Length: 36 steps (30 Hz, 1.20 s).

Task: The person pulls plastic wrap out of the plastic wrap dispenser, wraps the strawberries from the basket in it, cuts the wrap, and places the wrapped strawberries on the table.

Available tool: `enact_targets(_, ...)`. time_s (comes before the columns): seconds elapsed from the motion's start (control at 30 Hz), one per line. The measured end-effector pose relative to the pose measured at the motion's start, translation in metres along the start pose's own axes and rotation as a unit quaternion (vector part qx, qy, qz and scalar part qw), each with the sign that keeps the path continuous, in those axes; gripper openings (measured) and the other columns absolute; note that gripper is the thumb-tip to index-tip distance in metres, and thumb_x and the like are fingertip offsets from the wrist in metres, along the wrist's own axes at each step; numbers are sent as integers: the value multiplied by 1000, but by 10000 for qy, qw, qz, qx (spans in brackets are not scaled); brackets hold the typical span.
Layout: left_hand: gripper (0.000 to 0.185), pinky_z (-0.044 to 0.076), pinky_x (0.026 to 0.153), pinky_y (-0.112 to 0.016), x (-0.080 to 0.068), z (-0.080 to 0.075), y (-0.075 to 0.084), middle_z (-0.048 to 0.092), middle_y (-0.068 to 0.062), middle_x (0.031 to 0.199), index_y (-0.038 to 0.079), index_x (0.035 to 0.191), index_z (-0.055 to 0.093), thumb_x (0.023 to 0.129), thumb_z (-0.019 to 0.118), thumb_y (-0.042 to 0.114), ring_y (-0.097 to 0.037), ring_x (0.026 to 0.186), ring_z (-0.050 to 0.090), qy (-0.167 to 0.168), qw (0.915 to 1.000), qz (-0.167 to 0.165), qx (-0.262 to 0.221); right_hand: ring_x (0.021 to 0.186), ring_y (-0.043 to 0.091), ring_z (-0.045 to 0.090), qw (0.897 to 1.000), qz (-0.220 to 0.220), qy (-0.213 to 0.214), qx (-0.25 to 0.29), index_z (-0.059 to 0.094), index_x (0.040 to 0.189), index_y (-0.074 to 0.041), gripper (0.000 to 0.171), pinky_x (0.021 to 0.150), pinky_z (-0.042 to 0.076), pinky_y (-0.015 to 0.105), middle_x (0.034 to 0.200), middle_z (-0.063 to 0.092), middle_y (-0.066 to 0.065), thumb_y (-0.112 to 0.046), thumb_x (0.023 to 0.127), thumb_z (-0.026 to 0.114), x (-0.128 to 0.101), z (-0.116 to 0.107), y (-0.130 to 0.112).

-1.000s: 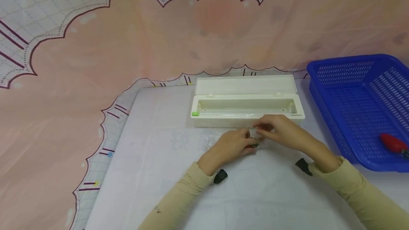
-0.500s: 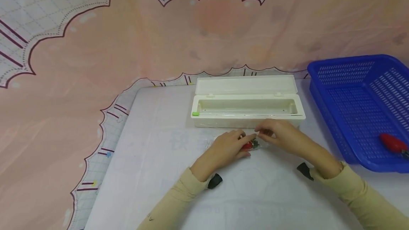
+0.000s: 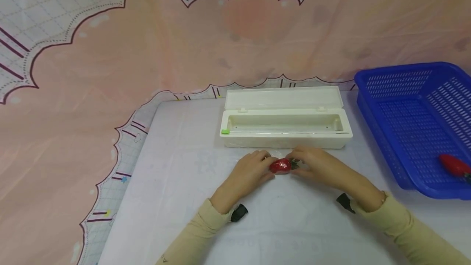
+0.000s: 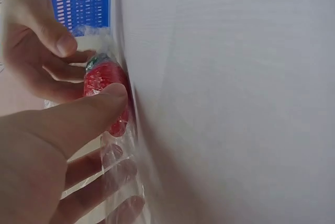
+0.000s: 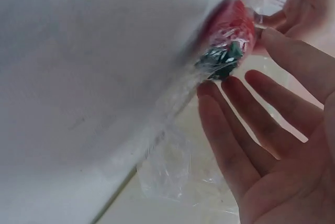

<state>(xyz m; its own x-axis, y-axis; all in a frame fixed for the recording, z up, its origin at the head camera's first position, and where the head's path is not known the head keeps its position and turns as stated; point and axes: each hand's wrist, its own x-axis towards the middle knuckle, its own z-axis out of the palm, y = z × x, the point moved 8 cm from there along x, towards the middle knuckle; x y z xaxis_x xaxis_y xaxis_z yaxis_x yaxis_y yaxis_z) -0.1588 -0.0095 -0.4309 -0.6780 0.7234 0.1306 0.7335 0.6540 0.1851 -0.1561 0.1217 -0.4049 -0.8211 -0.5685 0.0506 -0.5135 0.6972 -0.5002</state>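
Note:
A red, strawberry-like fruit with a dark green leafy cap lies on the table, wrapped in clear plastic film. My left hand holds it from the left. In the left wrist view its thumb presses on the red side, with the fingers behind the film. My right hand is at the leafy end. The right wrist view shows its fingers extended and spread, with fingertips by the green leaves and the crinkled film. Just behind the hands stands a long white cling film dispenser, its lid raised.
A green slider sits at the left of the dispenser's front rim. To the right is a blue plastic basket with another red fruit inside. A patterned pink cloth hangs behind the white table.
The red fruit, largely hidden under my left hand before, now shows between both hands. My left hand has shifted left, and my right hand has come down to the leafy end.

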Motion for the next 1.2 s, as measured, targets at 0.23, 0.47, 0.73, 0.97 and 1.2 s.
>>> enact_targets(0.23,36,51,74,-25,1,-1,-3,66,4,103,19,126,70,92,71,33,-12,91,61,8,9999,25,-154,94,15,67,9999,15,-157,23,71,113,-8,32,81,57,36,105,69,1,-15,84,80,-1,6,3)
enact_targets(0.47,33,51,75,-26,3,-2,-6,68,3,101,18,123,72,93,70,33,-13,92,61,-15,9991,-26,-431,91,14,67,9995,102,-240,166,69,113,-6,34,80,57,35,100,70,-1,-13,82,81,0,9,6)
enact_targets(0.73,41,50,78,-27,3,2,-7,66,4,104,18,124,71,89,73,39,-13,95,59,-162,9991,-158,-352,85,11,65,9998,145,-136,-45,69,104,-10,27,77,57,33,93,70,-3,-12,80,82,4,14,6)
enact_targets(0.97,34,50,77,-27,1,2,-12,66,5,102,18,120,73,93,68,38,-13,93,58,-219,9972,-362,-620,88,14,67,9999,75,-106,10,71,106,-7,20,78,56,34,95,72,0,-10,86,76,6,16,6)
enact_targets(1.2,33,51,79,-28,-1,3,-17,66,5,103,20,120,73,96,63,41,-13,95,59,-404,9948,-541,-763,95,21,70,9995,-101,-160,263,73,110,-4,20,82,57,38,100,74,3,-9,91,71,6,16,7)
